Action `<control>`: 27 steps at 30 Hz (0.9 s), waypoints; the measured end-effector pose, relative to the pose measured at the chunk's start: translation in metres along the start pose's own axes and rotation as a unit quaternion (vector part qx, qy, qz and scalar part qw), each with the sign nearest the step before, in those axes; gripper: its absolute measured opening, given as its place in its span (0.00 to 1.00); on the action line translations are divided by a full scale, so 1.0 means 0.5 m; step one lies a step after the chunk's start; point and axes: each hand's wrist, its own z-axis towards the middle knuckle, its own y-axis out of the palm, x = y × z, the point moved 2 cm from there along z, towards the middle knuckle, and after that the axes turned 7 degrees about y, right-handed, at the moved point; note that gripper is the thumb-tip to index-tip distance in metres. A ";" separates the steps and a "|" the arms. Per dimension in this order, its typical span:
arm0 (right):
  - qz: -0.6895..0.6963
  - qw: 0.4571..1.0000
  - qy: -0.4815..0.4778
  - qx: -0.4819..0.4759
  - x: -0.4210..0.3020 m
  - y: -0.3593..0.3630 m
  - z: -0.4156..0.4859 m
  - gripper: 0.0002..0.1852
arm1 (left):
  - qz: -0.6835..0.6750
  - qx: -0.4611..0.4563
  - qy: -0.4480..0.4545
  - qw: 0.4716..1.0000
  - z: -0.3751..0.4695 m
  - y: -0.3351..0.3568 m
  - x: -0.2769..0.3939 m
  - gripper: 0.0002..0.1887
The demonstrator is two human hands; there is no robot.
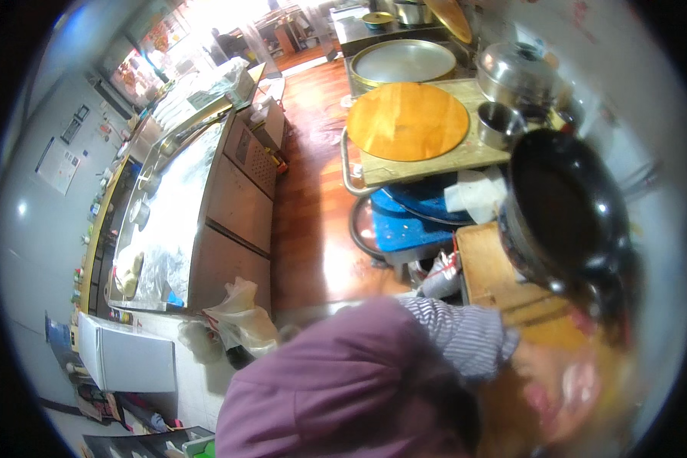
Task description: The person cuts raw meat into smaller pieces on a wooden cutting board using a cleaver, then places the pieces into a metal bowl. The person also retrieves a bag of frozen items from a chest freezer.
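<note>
A blurred hand, apparently my left hand [555, 375], lies at the lower right, beyond a striped cuff [464, 338] and a purple sleeve [320, 383]. It is over or beside a wooden surface [486, 263]; its fingers and anything in them are too smeared to make out. Pinkish patches show around it. Just above stands a large black pan [561, 212], tilted in the view. Farther up, a round wooden board [406, 120] rests on a worn wooden board [435, 166], with a small steel pot [498, 123] beside it. My right hand is out of view.
Under the worn board are a blue plastic lid [406, 229] and a white cloth [475, 194]. A domed steel lid [515, 71] stands near the wall. Across the wooden floor [303, 229] runs a floured steel counter [177, 200] with dough [129, 272]; plastic bags [243, 318] hang at its near end.
</note>
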 end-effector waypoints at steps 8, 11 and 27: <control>-0.092 0.991 0.019 -0.098 0.037 0.222 -0.032 0.38 | 0.000 0.085 0.057 0.995 -0.270 0.009 0.112 0.53; -0.170 0.971 0.001 -0.169 0.091 0.307 -0.043 0.37 | 0.062 0.122 0.076 0.988 -0.404 -0.004 0.174 0.52; 0.017 0.852 0.302 -0.428 0.428 1.065 -0.024 0.43 | 0.018 0.452 0.049 0.890 -1.145 -0.199 0.374 0.52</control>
